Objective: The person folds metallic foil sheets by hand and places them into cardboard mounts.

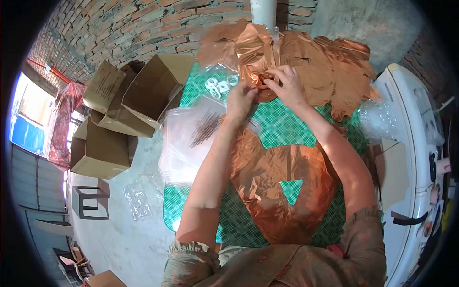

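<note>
At the far side of the table, my left hand (241, 101) is closed on the near edge of a shiny copper foil balloon (254, 48), uninflated and crumpled. My right hand (288, 89) pinches the same foil beside it, thumb and fingers together. A flat copper foil balloon shaped like a letter A (282, 165) lies between my forearms, with a triangular hole in it. Behind my hands and to the right spreads a pile of flat copper foil balloons (320, 67). White ribbon rolls (220, 86) lie left of my left hand.
Clear plastic bags (184, 138) are stacked at the left of the green checked table (275, 124). Open cardboard boxes (150, 88) and a small grey stool (90, 200) stand on the floor at left. A white appliance (406, 110) stands at right; a brick wall (143, 28) is behind.
</note>
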Action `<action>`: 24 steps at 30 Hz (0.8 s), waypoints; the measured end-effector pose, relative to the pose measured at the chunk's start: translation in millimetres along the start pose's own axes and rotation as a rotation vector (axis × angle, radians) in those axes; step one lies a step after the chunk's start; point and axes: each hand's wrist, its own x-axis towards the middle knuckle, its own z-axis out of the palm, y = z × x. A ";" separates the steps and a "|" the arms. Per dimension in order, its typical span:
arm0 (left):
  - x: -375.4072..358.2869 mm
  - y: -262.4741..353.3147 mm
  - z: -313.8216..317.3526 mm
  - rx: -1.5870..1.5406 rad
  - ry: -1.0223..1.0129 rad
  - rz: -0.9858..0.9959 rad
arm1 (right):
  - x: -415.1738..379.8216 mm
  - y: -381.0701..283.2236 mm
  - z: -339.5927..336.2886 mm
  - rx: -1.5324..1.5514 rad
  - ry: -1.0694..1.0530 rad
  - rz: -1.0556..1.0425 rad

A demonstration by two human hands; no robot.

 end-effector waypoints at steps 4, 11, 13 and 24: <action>-0.7 0.4 0.0 0.081 0.027 0.016 | 9.1 12.4 10.4 0.025 -0.115 0.085; -3.4 6.5 -2.3 0.076 0.032 -0.005 | 11.0 10.6 13.0 0.101 -0.175 0.120; -3.0 4.7 -2.2 0.091 0.048 0.004 | 11.6 5.2 8.9 0.130 -0.037 0.120; 7.0 38.5 -0.5 0.280 0.298 0.315 | -16.3 -28.9 -13.7 -0.123 -0.179 -0.275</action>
